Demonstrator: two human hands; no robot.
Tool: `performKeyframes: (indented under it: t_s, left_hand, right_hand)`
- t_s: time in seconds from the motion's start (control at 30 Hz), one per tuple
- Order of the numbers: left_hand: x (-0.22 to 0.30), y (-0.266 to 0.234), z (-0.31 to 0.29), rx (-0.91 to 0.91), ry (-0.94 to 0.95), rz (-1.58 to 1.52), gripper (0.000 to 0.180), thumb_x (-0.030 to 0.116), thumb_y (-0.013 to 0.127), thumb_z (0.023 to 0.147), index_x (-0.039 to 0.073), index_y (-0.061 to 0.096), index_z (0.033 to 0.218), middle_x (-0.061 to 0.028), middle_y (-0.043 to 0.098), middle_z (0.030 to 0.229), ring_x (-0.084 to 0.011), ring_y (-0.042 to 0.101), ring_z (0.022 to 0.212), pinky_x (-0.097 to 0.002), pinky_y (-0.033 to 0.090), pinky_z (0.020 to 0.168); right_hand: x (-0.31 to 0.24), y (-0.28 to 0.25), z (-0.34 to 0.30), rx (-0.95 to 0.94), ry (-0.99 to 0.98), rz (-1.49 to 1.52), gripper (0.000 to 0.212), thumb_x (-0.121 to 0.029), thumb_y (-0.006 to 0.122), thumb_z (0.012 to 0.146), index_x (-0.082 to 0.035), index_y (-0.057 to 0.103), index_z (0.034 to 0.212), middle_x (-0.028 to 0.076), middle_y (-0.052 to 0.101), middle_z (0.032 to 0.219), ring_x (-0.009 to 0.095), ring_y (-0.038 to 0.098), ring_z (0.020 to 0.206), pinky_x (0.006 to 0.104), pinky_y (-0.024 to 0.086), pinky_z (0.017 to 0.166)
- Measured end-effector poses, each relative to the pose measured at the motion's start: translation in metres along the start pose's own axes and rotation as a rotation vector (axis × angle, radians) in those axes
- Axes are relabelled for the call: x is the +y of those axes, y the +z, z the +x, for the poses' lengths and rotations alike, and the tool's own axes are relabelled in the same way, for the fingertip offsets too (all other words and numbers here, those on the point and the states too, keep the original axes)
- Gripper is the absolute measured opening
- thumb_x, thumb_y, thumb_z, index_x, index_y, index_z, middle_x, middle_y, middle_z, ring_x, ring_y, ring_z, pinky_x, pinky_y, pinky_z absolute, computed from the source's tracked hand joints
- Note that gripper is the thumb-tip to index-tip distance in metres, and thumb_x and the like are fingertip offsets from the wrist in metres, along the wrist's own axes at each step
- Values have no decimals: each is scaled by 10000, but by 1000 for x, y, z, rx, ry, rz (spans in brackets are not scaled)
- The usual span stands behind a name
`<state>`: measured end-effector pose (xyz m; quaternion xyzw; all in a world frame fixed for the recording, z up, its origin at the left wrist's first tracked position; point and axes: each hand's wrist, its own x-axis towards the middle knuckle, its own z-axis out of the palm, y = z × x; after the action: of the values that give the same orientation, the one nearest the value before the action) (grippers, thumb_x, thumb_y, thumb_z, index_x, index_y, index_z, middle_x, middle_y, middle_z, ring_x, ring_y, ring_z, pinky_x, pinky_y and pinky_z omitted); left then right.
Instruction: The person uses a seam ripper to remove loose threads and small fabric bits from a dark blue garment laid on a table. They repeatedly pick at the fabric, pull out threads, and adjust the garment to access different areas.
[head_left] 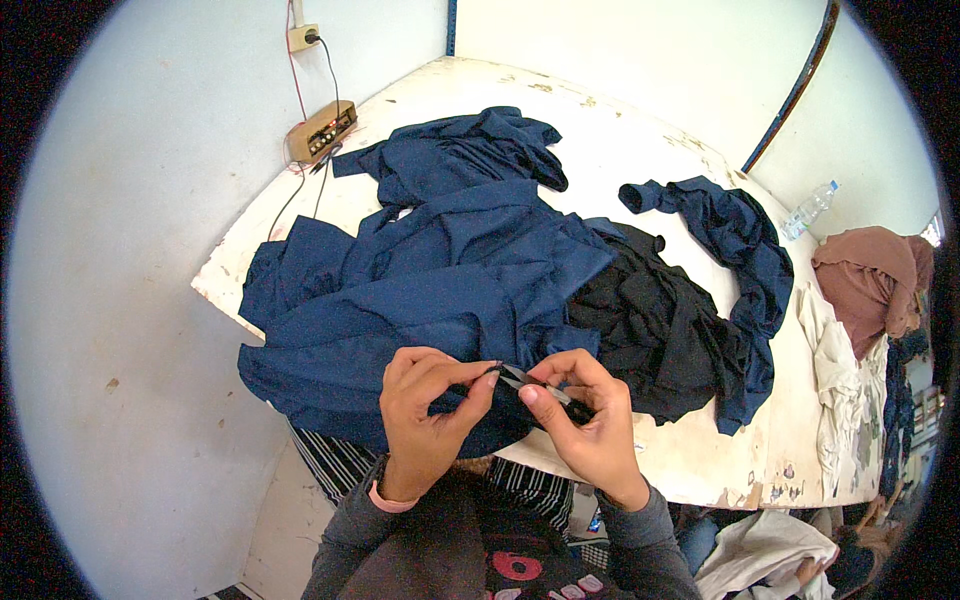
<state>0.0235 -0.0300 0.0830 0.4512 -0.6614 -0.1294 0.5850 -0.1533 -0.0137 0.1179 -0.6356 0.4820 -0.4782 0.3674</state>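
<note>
Small thread snips (552, 391) are gripped by my right hand (600, 425), their metal blades pointing left. My left hand (425, 415) is closed in a pinch right at the blade tips. Whatever sits between its thumb and forefinger is dark and too small to name. Both hands are raised over the near edge of a heap of navy blue cloth (400, 290), which looks like garments and drapes off the table front. Against the heap's right side lies a crumpled black garment (660, 325). Farther right, a navy garment piece (755, 260) curves along the table.
The worn white table (600, 130) meets a wall on the left. A brown box with cables (325, 130) stands at its far left, under a wall socket (303, 38). At right are a clear plastic bottle (810, 210), white cloth (828, 360) and another person in a brown head covering (868, 275).
</note>
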Motion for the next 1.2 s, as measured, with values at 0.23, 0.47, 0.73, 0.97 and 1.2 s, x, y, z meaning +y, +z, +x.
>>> performKeyframes:
  t_s: [0.23,0.47,0.73,0.97,1.2]
  left_hand:
    - [2,0,-4,-28,30,76,207,94,820,694,144,781,891,1,672,782,-208,584,814,-349,428,767]
    - [2,1,-6,-34,62,93,202,101,816,699,146,777,892,8,670,779,-202,583,811,-349,428,759]
    - [3,0,-4,-72,28,-184,141,84,782,797,87,737,930,-63,655,816,-187,572,684,-304,447,629]
    - [-10,-75,33,98,-136,-118,58,102,653,934,64,694,951,26,550,831,-70,447,700,-230,339,622]
    - [-69,-184,70,370,-266,-83,207,262,644,998,71,695,1060,40,615,915,-35,496,811,-188,389,732]
  right_hand:
    - [6,0,-2,-11,-40,-41,181,-151,749,888,-13,663,966,86,691,814,145,662,730,278,509,671]
    - [5,-1,-3,-23,-74,-68,140,-88,725,911,11,649,975,13,683,852,62,599,760,204,467,696]
    - [-6,0,8,-30,-106,239,376,-41,772,849,14,612,1184,105,677,1124,103,643,959,241,530,773]
    - [19,-24,24,-535,156,249,182,-46,863,765,-6,699,834,-50,615,745,26,526,720,200,395,655]
    - [39,-54,45,-424,131,87,162,-116,836,811,-33,702,847,-70,583,719,11,449,659,221,338,585]
